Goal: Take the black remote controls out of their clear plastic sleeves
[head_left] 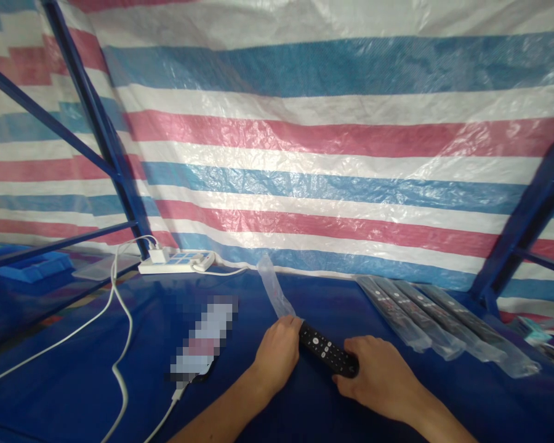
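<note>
A black remote control (329, 349) lies at a slant between my hands, its buttons facing up. Around its lower right end the fingers of my right hand (381, 375) are closed. My left hand (279, 352) is closed at the other end, pinching the mouth of a clear plastic sleeve (277, 289) that stretches away toward the striped sheet. The far end of the remote is beside the left fingers, near the sleeve's opening; whether it is inside the sleeve I cannot tell.
Several bagged remotes (436, 314) lie side by side on the blue table (240, 406) at the right. To the left are a blurred-out phone (205, 338) on a white cable (128, 326) and a power strip (175, 263). Blue metal posts (85, 104) frame a striped sheet (332, 135).
</note>
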Demonstrator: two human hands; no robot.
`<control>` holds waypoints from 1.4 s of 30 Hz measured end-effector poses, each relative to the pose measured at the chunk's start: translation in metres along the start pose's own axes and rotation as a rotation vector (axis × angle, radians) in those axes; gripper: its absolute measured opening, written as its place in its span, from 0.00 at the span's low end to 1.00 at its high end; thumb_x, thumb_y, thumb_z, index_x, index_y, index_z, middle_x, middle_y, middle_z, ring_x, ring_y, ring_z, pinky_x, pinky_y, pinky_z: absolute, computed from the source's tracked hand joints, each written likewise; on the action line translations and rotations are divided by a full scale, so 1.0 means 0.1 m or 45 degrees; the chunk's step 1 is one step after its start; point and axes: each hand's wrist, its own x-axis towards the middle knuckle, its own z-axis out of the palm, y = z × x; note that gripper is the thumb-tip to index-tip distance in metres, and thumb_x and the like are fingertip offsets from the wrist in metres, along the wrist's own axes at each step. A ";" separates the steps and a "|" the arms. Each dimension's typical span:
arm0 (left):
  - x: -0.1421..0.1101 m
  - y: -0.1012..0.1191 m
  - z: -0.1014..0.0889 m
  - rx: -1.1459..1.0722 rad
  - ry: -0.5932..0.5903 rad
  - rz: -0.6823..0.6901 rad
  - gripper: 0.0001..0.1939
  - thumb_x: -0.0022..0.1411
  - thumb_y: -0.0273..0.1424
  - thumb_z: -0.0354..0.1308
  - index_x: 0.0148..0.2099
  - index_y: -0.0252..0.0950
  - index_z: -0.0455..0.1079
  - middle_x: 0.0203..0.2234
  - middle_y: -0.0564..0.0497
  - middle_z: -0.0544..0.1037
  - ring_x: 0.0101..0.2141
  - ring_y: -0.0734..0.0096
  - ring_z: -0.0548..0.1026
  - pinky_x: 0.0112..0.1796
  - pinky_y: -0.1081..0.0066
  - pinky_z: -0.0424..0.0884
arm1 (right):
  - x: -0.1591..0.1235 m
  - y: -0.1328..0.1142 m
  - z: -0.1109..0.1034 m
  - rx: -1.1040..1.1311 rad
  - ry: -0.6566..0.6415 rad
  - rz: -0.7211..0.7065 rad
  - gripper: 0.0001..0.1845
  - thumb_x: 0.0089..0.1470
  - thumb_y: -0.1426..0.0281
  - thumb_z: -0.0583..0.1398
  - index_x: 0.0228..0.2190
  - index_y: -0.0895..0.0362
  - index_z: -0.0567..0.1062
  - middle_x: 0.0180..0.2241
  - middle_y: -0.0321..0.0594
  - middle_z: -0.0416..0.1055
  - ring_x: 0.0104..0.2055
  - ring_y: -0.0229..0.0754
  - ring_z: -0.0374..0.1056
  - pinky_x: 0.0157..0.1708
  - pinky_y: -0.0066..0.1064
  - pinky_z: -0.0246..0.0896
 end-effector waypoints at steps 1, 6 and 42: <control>0.00 0.00 0.00 -0.007 0.012 0.006 0.17 0.67 0.22 0.39 0.43 0.33 0.69 0.38 0.46 0.75 0.40 0.64 0.74 0.43 0.67 0.67 | 0.01 0.00 0.01 0.008 0.011 -0.009 0.09 0.41 0.62 0.61 0.22 0.54 0.74 0.28 0.40 0.77 0.32 0.48 0.72 0.27 0.31 0.44; 0.01 -0.01 -0.01 -0.029 0.091 -0.078 0.15 0.67 0.23 0.40 0.43 0.35 0.68 0.38 0.48 0.75 0.40 0.66 0.74 0.41 0.69 0.67 | 0.03 0.01 0.01 0.028 0.091 -0.027 0.07 0.42 0.64 0.60 0.22 0.54 0.72 0.29 0.39 0.77 0.32 0.47 0.72 0.28 0.31 0.46; -0.11 0.10 0.10 -0.378 0.177 0.224 0.12 0.66 0.24 0.43 0.35 0.36 0.67 0.32 0.51 0.74 0.33 0.71 0.72 0.37 0.73 0.65 | 0.15 0.09 0.11 0.364 -0.031 -0.257 0.10 0.52 0.61 0.60 0.25 0.55 0.73 0.27 0.34 0.71 0.32 0.39 0.66 0.30 0.26 0.52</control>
